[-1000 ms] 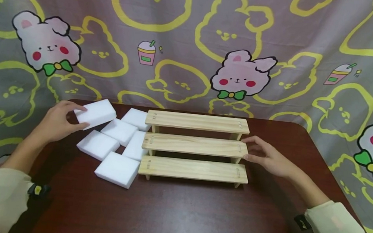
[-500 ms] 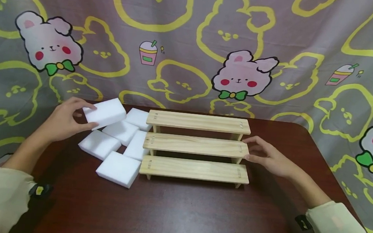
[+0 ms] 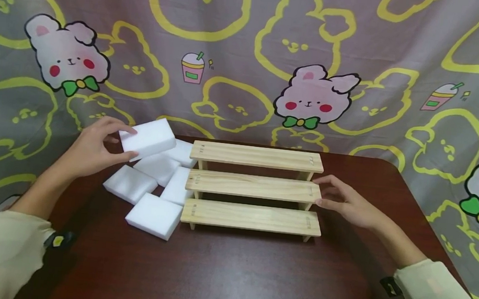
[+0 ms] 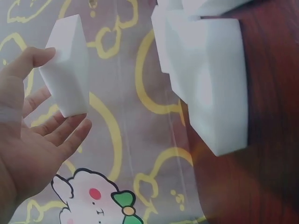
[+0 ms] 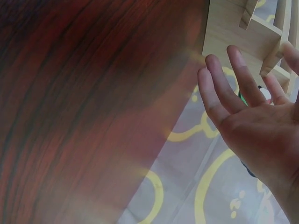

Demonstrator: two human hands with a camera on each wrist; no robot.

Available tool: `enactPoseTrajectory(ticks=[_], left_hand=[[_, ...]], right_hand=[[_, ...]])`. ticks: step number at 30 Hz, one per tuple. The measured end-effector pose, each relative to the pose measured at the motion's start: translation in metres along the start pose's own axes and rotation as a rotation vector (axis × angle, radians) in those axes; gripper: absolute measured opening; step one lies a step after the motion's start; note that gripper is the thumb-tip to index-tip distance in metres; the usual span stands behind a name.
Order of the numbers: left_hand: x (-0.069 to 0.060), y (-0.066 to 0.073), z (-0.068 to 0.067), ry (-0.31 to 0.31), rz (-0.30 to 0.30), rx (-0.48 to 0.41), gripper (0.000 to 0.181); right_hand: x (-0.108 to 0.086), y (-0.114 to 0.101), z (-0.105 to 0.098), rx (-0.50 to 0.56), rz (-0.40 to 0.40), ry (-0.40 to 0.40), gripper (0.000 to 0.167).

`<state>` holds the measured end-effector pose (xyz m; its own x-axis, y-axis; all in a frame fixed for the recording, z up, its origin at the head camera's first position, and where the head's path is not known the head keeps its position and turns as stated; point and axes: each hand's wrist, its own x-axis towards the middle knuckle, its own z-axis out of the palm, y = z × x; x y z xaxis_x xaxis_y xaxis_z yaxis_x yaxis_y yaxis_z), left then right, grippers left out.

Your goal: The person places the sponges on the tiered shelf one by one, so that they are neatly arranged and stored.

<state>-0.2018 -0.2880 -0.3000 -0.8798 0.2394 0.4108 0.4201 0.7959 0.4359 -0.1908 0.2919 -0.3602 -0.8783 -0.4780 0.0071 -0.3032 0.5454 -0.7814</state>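
My left hand [image 3: 98,148] pinches a white foam block [image 3: 150,136] between thumb and fingers. The block is tilted and raised over several other white foam blocks [image 3: 129,184] lying on the table left of the rack. In the left wrist view the thumb [image 4: 39,57] presses one side of the held foam block [image 4: 67,70]. A three-tier wooden display rack [image 3: 253,187] stands mid-table. At its right end my right hand [image 3: 349,203] grips the middle board, thumb at the front edge and index finger at the back. The right wrist view shows its other fingers [image 5: 222,86] extended, off the rack.
The dark reddish-brown table [image 3: 227,273] extends in front of the rack and to its right. Behind it hangs a grey cartoon-print curtain [image 3: 232,47], which also runs along both sides. The loose foam blocks lie close against the rack's left end.
My left hand has moved right and a little up with the foam block, which now hangs over the rear loose blocks. My right hand stays at the rack's end.
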Motion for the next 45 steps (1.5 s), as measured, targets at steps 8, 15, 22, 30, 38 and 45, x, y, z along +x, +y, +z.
enactPoseTrajectory(ticks=[8,15,22,30,38,45], left_hand=[[0.007,0.012,0.004,0.001,0.025,-0.011,0.052],[0.015,0.026,0.008,-0.022,0.067,-0.084,0.049],[0.026,0.043,0.016,-0.067,0.106,-0.129,0.049],[0.038,0.057,0.029,-0.099,0.146,-0.189,0.045],[0.049,0.068,0.041,-0.138,0.159,-0.236,0.044],[0.058,0.077,0.054,-0.203,0.114,-0.318,0.045]], right_hand=[[0.000,0.000,0.000,0.006,0.002,-0.005,0.041],[-0.001,0.000,0.000,0.002,0.003,-0.006,0.041],[-0.001,0.000,-0.001,-0.001,0.010,-0.002,0.041],[-0.001,-0.001,-0.001,0.003,0.013,-0.006,0.041],[0.000,0.000,-0.001,0.004,0.004,-0.006,0.041],[0.000,0.000,-0.001,0.009,0.012,-0.011,0.041]])
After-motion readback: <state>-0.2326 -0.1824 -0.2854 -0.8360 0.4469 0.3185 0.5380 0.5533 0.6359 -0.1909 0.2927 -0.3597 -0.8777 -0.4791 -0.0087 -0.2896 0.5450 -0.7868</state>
